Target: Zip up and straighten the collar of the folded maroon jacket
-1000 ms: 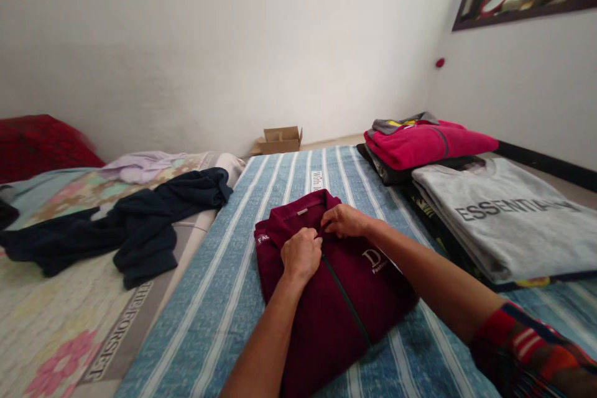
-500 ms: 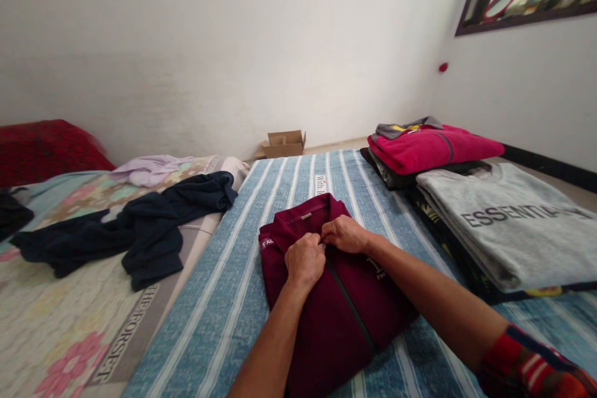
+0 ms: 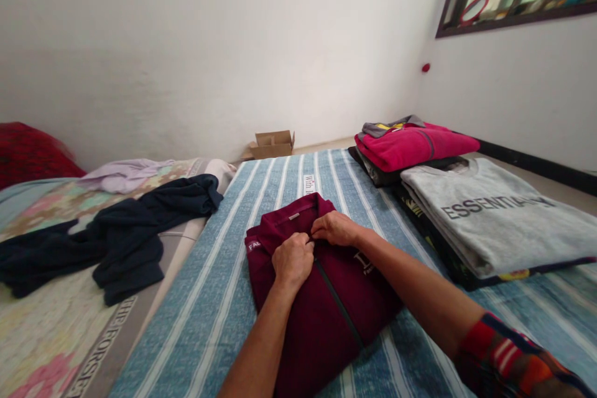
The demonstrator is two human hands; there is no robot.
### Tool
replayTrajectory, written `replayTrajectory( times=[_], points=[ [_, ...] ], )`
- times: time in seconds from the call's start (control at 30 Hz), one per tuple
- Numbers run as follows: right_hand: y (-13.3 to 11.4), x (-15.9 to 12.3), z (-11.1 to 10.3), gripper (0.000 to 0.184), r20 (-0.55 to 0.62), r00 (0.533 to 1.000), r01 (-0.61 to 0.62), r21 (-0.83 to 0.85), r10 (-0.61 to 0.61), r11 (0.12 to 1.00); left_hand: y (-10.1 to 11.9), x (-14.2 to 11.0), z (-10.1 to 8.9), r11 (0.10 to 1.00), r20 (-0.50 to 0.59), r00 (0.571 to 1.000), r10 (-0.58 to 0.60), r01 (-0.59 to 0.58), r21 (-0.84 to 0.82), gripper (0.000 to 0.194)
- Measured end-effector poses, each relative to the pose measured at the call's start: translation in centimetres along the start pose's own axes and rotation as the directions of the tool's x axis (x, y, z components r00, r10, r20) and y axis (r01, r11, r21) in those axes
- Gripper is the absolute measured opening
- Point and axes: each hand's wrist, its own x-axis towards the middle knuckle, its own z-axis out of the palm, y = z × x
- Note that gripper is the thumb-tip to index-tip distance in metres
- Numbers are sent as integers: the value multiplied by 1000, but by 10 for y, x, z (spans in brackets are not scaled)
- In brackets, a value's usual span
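While both hands pinched at the collar, the left hand (image 3: 293, 259) was curled into a loose fist gripping the top of the zipper (image 3: 336, 303) on the maroon zip jacket (image 3: 321, 317), and the right hand (image 3: 334, 228) clamped the fabric just beside it, fingertips touching the left knuckles. Jacket lay folded flat on the blue striped sheet (image 3: 224, 298), collar away from the person. Step in hand looked like closing or straightening the zip top after folding; next move likely needs the collar smoothed flat, both hands letting go evenly so the fold holds. Right of it, well apart: grey ESSENTIALS sweatshirt (image 3: 494, 217) on a stack, red fleece (image 3: 415, 143) pile behind. Left: dark navy garment (image 3: 125, 236) crumpled on the floral bedding (image 3: 41, 317), cardboard box (image 3: 273, 143) by the wall.
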Motion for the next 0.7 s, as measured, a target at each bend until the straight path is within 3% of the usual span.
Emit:
replayTrajectory(
  times=[0.4,0.7],
  points=[
    [0,11,-18,25,172,982,-78,-36,83,996,5,0,-6,1000,26,1000,0,-1,11,24],
    [-37,-8,-13,30,31,990,-131,-192,140,972,1,5,-6,999,38,999,-14,16,-45,33]
  ],
)
